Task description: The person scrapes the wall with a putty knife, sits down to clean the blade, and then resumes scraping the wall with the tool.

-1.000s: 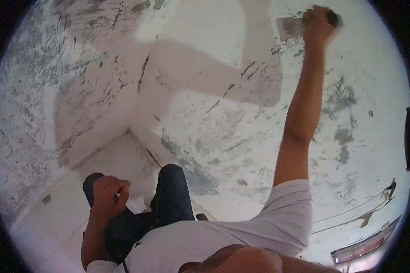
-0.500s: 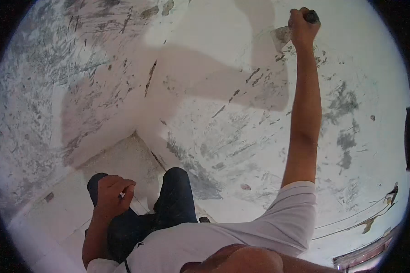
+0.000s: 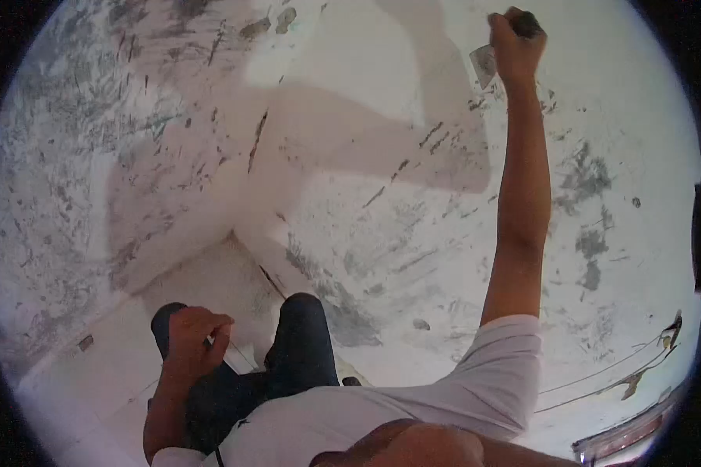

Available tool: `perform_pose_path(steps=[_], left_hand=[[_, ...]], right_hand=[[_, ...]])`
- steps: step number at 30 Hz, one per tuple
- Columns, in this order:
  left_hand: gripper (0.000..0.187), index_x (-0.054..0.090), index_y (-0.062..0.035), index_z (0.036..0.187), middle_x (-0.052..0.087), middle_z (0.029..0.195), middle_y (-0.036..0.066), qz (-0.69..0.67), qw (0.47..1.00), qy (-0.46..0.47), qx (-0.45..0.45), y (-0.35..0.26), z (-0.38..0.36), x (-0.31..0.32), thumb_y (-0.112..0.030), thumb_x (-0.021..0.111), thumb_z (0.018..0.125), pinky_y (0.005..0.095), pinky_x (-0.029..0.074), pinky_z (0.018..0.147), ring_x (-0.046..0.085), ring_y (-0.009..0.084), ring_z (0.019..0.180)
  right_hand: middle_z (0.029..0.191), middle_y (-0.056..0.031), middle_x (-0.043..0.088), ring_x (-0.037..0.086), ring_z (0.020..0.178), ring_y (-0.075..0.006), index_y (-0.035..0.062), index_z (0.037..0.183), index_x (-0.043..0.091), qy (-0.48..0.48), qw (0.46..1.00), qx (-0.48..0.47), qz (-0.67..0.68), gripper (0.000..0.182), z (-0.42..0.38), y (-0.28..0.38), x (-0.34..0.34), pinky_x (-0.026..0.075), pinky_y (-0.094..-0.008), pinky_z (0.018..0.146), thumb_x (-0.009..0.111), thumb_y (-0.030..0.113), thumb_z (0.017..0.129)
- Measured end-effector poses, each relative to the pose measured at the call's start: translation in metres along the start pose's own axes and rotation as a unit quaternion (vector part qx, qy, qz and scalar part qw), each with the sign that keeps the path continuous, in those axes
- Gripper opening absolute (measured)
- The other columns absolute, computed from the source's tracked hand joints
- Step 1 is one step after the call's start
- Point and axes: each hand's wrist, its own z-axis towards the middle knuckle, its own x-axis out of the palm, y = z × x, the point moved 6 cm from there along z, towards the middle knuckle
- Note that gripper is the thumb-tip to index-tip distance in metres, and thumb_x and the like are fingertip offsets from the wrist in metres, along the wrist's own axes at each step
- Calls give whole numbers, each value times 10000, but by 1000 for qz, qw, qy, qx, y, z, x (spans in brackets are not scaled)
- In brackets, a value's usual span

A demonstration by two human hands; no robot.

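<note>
At the upper right, my right hand (image 3: 517, 47) is wrapped round the dark handle (image 3: 526, 25) of a scraper. The scraper's flat metal blade (image 3: 484, 65) shows just left of the hand, against the pale wall (image 3: 350, 54). My right arm is stretched out. At the lower left, my left hand (image 3: 198, 336) is near my dark-trousered knee (image 3: 166, 323), its fingers curled and the thumb close to them. A small light spot shows between thumb and fingers; what it is, I cannot make out.
Two patchy walls with grey smears and dark gouges meet at a corner (image 3: 232, 232) above the floor (image 3: 202, 272). Broken plaster (image 3: 633, 383) and thin cracks lie at the lower right. A framed edge (image 3: 619, 437) is below them.
The scraper blade has turned to a steeper angle, and my right hand has moved very slightly up and left. My left hand is almost where it was.
</note>
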Motion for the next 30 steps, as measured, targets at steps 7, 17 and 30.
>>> perform_pose_path(steps=[7,17,30], left_hand=[[63,685,-43,794,613,612,72,8,1000,8,-4,2,1,-4,-59,665,736,327,446,501,580,188,497],[73,691,-41,804,620,615,77,-13,999,23,-31,12,2,2,-45,654,742,323,468,529,595,199,515],[70,682,-45,796,603,600,72,-14,999,14,-31,14,-2,0,-37,663,729,333,453,526,590,206,516]], right_hand=[[651,1,494,401,545,-122,81,685,509,-26,999,23,8,183,-23,-29,3,342,-253,502,615,35,826],[575,27,450,394,511,-70,84,625,465,-147,945,78,281,249,-12,-9,-35,309,-249,470,637,-12,778],[568,23,501,446,507,-92,70,615,493,-125,978,98,134,229,-14,-29,-18,387,-282,512,663,101,764]])
